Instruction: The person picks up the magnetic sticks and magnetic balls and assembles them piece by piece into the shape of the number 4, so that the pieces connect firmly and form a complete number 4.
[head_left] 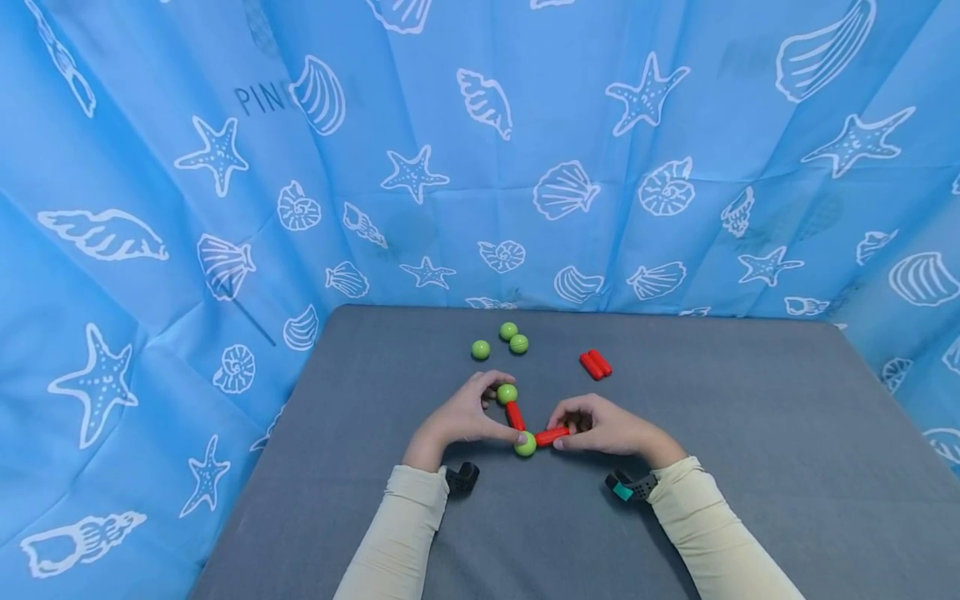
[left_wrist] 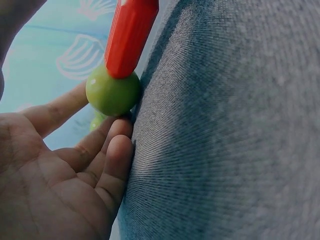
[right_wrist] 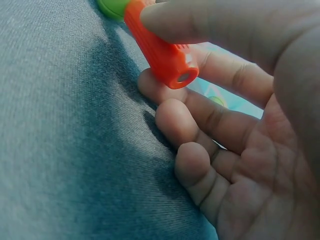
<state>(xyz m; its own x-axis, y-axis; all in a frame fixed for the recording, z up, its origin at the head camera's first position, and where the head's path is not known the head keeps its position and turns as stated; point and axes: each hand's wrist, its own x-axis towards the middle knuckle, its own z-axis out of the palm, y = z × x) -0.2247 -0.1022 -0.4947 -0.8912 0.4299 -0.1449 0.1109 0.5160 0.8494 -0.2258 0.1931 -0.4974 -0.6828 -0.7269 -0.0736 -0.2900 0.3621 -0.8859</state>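
Two green balls and two red rods form a bent chain on the grey cloth. My left hand (head_left: 468,412) spans one arm of it: the thumb presses the near green ball (head_left: 526,447), and the fingers lie against the far green ball (head_left: 507,393). A red rod (head_left: 514,416) joins these balls. My right hand (head_left: 606,427) pinches the second red rod (head_left: 552,436) between thumb and fingers, its left end at the near ball. In the right wrist view, that rod's free end (right_wrist: 184,77) shows a round, metal-looking centre. The other right fingers curl loosely beside the cloth.
Three loose green balls (head_left: 509,332) lie beyond my left hand. Two red rods (head_left: 596,364) rest side by side farther back on the right. The grey table (head_left: 750,392) ends at a blue curtain (head_left: 480,167) with white shells and starfish.
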